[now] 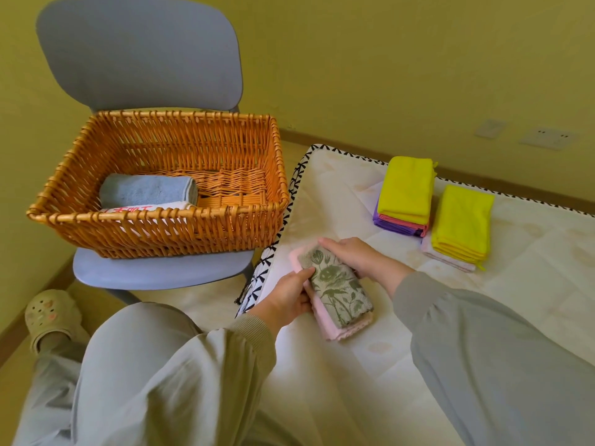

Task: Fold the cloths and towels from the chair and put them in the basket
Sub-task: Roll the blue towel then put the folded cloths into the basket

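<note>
A folded green floral towel (338,288) lies on top of a folded pink towel (335,329) on the mattress (386,333). My left hand (289,296) grips the stack's left side, thumb on top. My right hand (357,255) holds its far right edge. The wicker basket (264,207) stands on the blue-grey chair (145,272) to the left. Inside it lie a folded blue towel (148,189) and a white towel with red print (141,210).
Two piles of folded cloths sit on the mattress at the right: a yellow, pink and purple pile (405,194) and a yellow pile on a white cloth (460,226). A slippered foot (51,317) is on the floor left. The wall is close behind.
</note>
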A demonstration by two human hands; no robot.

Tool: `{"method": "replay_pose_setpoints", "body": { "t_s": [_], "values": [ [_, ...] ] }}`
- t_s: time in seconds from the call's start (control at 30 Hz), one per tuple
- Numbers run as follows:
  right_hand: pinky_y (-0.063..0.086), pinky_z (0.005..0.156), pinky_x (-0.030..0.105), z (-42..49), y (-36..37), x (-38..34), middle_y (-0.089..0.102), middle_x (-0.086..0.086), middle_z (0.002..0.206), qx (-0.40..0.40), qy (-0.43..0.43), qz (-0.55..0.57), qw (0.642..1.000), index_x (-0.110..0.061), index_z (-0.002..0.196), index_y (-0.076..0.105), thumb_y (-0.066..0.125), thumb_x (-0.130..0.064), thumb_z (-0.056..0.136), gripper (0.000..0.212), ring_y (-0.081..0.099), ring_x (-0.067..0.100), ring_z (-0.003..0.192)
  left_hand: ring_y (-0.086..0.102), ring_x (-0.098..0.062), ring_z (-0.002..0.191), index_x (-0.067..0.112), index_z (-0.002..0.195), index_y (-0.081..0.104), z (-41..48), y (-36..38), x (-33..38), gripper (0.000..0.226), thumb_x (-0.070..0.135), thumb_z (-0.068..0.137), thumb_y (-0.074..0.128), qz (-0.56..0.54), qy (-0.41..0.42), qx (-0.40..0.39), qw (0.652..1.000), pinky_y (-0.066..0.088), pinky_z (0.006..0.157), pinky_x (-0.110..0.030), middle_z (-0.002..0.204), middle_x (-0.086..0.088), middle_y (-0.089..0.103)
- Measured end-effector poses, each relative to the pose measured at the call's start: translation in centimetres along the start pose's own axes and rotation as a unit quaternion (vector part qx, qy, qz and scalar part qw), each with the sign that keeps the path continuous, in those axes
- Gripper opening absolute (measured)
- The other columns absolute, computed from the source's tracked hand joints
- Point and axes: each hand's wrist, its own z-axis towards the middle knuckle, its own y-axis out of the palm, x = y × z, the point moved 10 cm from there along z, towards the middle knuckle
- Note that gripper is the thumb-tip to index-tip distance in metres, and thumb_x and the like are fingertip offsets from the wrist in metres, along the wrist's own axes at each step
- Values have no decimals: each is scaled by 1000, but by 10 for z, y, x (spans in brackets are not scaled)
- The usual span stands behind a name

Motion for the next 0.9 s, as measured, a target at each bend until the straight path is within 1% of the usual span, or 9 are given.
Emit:
{"method": "replay_pose_setpoints", "body": {
  "t_s": [0.13,0.2,0.37,0.5,0.57,0.63,0.73,0.83,0.9],
  "values": [
    [51,91,42,-28,29,16,69,5,107,-233,59,76,968,-18,108,59,65,-27,88,24,64,21,104,66,-29,98,7,123,55,2,-3,2,31,24,99,47,-14,19,33,999,55,71,-36,111,-16,67],
    [52,87,39,-35,36,15,70,5,101,-270,53,128,953,-15,106,59,60,-8,90,18,65,20,98,65,-29,100,9,121,56,2,-3,3,29,24,100,45,-16,23,36,999,55,75,-38,112,-15,67],
    [48,94,41,-24,32,40,72,11,91,-216,97,252,938,-7,104,62,49,-6,93,16,64,26,93,64,-31,101,10,121,55,2,-1,8,30,28,100,43,25,27,33,999,53,86,-44,112,-15,67],
    [52,85,39,-20,35,50,70,15,94,-176,110,258,944,-2,113,57,52,-12,94,22,66,27,88,63,-32,101,9,119,56,0,-1,6,30,28,100,41,31,29,44,998,54,82,-43,111,-17,66],
    [53,83,35,-16,28,47,68,13,95,-112,69,176,976,-1,109,58,58,-17,93,23,66,25,88,65,-32,99,7,119,56,0,-4,3,32,28,100,42,33,31,53,998,56,79,-42,109,-17,67],
    [50,71,26,-16,15,38,64,5,84,-40,1,-6,999,-7,89,60,63,-31,90,24,63,21,83,66,-32,97,5,120,54,2,-7,2,34,30,99,45,38,38,70,996,57,75,-41,108,-18,68],
    [32,51,23,-17,2,38,49,-4,65,25,-32,-151,988,-18,66,46,64,-44,86,37,48,10,61,67,-31,97,8,118,57,2,-7,2,34,33,94,55,40,49,72,995,57,76,-41,107,-15,69],
    [35,55,21,-17,0,51,56,-5,78,18,-24,-109,994,-18,80,52,65,-50,83,34,52,7,69,67,-29,95,9,111,63,-1,-3,8,26,26,92,60,47,60,66,995,57,74,-39,104,-13,71],
    [47,70,22,-19,4,57,65,-1,97,-18,-18,-8,1000,-17,99,58,65,-49,83,36,61,10,86,67,-28,93,8,106,63,-4,-2,15,20,21,92,60,43,75,74,994,57,74,-37,102,-13,71]
  ]
}}
